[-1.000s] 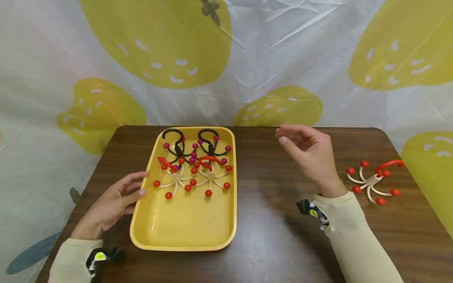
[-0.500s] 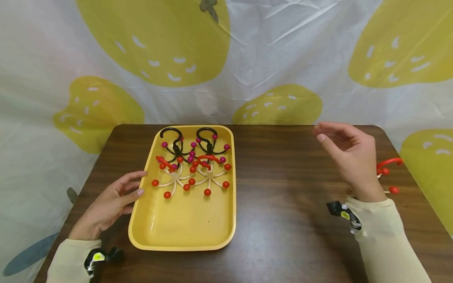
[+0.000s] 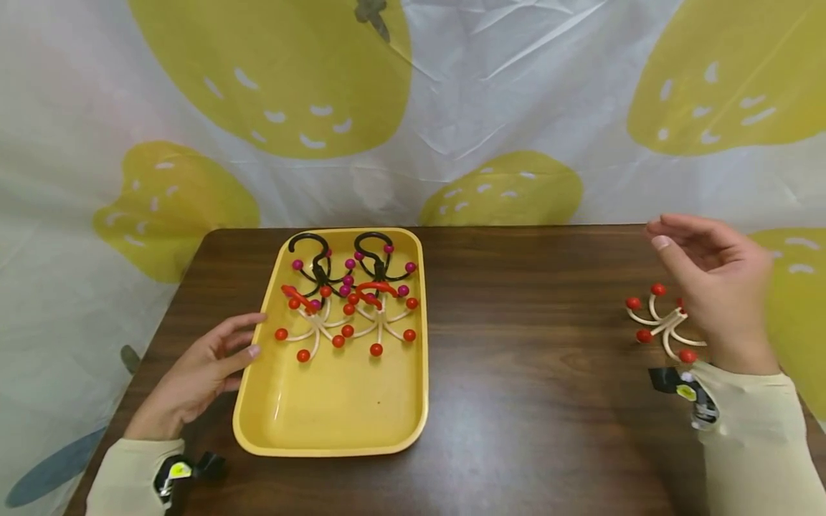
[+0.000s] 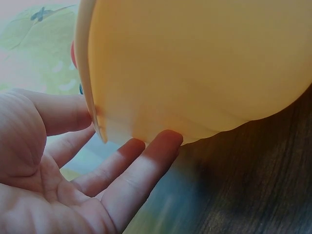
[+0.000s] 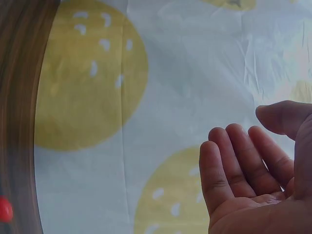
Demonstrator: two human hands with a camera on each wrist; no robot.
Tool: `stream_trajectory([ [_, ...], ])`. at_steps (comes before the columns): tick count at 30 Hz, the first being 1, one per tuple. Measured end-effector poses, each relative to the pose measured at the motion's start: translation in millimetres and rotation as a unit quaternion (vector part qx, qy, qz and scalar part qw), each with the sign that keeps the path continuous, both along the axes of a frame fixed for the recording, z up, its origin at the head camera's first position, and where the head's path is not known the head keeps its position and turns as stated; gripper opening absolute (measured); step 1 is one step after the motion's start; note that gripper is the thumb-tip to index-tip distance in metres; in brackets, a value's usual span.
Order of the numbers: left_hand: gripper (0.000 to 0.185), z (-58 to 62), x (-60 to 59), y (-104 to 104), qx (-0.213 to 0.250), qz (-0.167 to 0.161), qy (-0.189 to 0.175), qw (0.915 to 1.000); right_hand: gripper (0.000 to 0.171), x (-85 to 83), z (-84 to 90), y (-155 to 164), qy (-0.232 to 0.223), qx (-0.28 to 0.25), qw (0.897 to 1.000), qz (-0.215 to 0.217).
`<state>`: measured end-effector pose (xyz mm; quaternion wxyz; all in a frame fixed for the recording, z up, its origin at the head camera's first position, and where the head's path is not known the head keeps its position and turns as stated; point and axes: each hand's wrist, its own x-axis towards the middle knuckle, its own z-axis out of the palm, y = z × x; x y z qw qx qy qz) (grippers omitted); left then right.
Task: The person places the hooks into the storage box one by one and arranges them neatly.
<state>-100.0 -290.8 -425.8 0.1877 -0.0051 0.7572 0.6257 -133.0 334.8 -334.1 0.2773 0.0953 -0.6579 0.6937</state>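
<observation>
My left hand (image 3: pixel 206 373) touches the left rim of a yellow plastic tray (image 3: pixel 329 448). In the left wrist view, the thumb meets the rim and two fingertips (image 4: pixel 170 137) lie against the outer wall. My right hand (image 3: pixel 725 279), holding nothing, is raised over the table's right side with fingers loosely bent. Below and behind it is a white-legged, red-ball-tipped massager (image 3: pixel 665 328), its red hooked handle hidden by the hand. Inside the tray lie two like it, a left one (image 3: pixel 316 326) and a right one (image 3: pixel 381 322).
Behind them in the tray are two black hook-handled massagers, one left (image 3: pixel 320 272) and one right (image 3: pixel 379 269), with magenta balls. Dark wooden table (image 3: pixel 535 401) extends between tray and right hand. A fruit-print cloth (image 3: pixel 361 193) hangs along the table's back edge.
My right hand has travelled right, passing in front of the lone massager and now covering its handle side. The left hand stays at the tray rim; the massagers in the tray keep their places.
</observation>
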Motion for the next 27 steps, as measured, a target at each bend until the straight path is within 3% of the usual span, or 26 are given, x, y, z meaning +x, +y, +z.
stream_trajectory([
  [13,0.059,-1.1,-0.2,-1,-0.002,-0.001,0.006,1.0000,0.028,7.8,-10.7,57,-0.058,0.007,0.993,-0.100],
  [23,0.059,-2.0,0.8,-3,0.005,-0.003,0.007,1.0000,0.025,13.3,-39.8,93,-0.081,-0.017,0.990,-0.114],
  [27,0.059,-2.8,0.1,-2,0.005,-0.006,0.008,0.9999,0.028,19.9,-49.8,102,-0.132,0.031,0.983,-0.124],
])
